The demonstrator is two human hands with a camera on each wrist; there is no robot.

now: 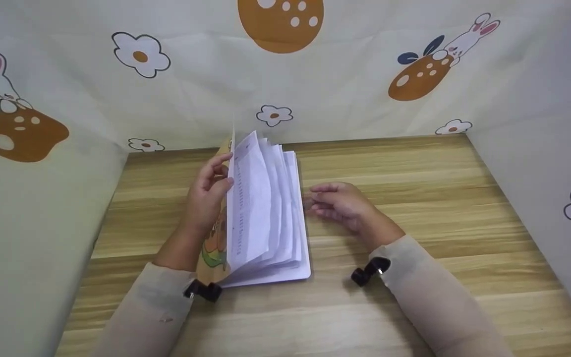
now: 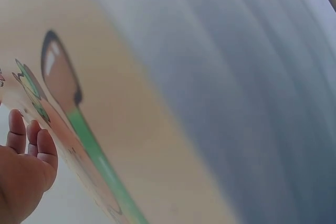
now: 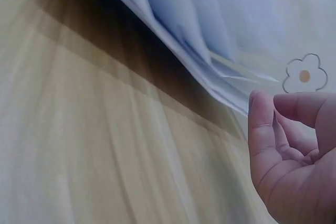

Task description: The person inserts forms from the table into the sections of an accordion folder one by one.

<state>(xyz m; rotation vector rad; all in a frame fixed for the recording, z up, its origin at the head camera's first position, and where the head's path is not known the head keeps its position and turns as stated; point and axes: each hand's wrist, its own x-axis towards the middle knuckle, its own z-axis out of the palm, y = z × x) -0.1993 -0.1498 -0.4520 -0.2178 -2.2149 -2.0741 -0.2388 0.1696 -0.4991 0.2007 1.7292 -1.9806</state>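
A notebook [image 1: 253, 208] stands partly open on the table, its white pages fanned and its illustrated tan cover [image 1: 214, 243] raised nearly upright on the left. My left hand [image 1: 206, 191] is at the outer side of that cover, with thumb and fingertips touching it near its edge. In the left wrist view, the fingers [image 2: 46, 148] lie loosely extended beside the cover's green and brown drawing. Just right of the pages, my right hand [image 1: 342, 206] hovers with loosely bent fingers and nothing in it. The right wrist view shows its thumb and fingertip close together beside the page edges [image 3: 210, 85].
The wood-grain table [image 1: 414, 198] carries the notebook. A pale cloth [image 1: 206, 89] printed with flowers, rabbits and oranges rises behind and on both sides. Small black devices [image 1: 206, 290] are fixed at both sleeve cuffs.
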